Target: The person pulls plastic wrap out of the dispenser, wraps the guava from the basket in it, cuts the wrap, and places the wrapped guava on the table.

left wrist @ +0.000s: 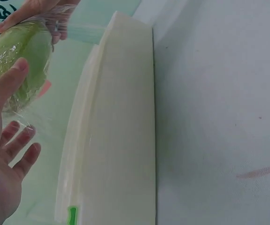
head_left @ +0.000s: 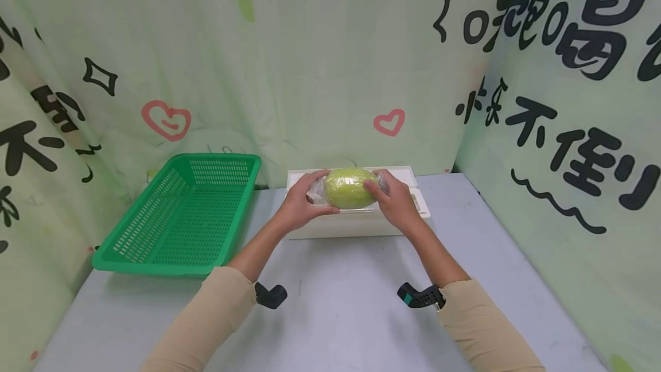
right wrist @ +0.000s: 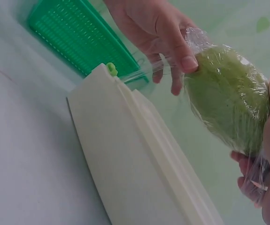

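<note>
1. Head view, background: pale green curtain [head_left: 310,62] behind and at both sides, printed with black characters [head_left: 609,18] and red hearts [head_left: 389,122]; pale tabletop [head_left: 330,320] below.
2. Head view, left: green basket [head_left: 217,158] on the tabletop, walls and base full of small holes.
3. Head view, centre: white box [head_left: 341,225], long and low, near the curtain and to the right of the basket.
4. Head view, over the box: green fruit [head_left: 351,188] in clear film [head_left: 316,191], gripped at one end by the left hand [head_left: 302,202] and at the other by the right hand [head_left: 397,202]. Thumbs in front, the rest of each grip partly hidden. Beige sleeves [head_left: 212,317] on both forearms.
5. Left wrist view: left thumb pressed on the wrapped fruit, three fingers [left wrist: 19,143] of that hand loosely bent and spread below it; grip behind the fruit impossible to tell. Fruit apart from the box. Small green tab [left wrist: 72,215] near the box's left end.
6. Right wrist view: right thumb against the fruit, right fingers curled under the film-covered end. Left thumb on the opposite end. Stretched film between left hand and box, with the basket beyond.
</note>
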A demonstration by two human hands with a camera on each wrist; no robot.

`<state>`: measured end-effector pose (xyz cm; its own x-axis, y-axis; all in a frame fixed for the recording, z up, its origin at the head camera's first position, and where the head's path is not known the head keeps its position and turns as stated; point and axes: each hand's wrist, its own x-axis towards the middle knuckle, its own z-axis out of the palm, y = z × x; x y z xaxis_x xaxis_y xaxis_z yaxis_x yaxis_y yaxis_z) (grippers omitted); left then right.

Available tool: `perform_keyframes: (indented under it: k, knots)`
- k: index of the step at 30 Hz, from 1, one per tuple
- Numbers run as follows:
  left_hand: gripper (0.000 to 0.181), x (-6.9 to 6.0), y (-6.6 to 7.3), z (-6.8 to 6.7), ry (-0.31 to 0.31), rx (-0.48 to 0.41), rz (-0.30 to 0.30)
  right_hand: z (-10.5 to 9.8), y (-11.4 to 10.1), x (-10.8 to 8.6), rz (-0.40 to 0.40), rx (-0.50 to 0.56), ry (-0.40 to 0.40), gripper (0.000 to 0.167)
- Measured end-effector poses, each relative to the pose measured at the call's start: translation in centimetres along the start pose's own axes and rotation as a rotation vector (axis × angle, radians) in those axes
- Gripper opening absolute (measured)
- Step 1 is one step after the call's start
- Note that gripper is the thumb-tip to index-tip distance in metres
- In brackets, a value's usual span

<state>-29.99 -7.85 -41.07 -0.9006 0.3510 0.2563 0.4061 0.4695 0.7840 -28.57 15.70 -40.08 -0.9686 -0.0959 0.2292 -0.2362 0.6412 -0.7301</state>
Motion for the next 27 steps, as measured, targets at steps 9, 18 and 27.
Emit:
perform_keyframes:
  k: [9,18,27]
  knots:
    - [0.086,0.0,0.2,-0.2,-0.022,-0.063,0.03,0.1,-0.2,-0.1,-0.007,0.005,0.018,0.061]
    - [0.08,0.1,-0.1,-0.1,-0.05,-0.083,0.005,0.3,-0.1,-0.2,-0.135,0.07,0.054,0.06]
    - [0.079,0.3,-0.4,0.1,-0.073,-0.153,-0.031,0.2,0.9,-0.9,-0.226,0.015,0.015,0.093]
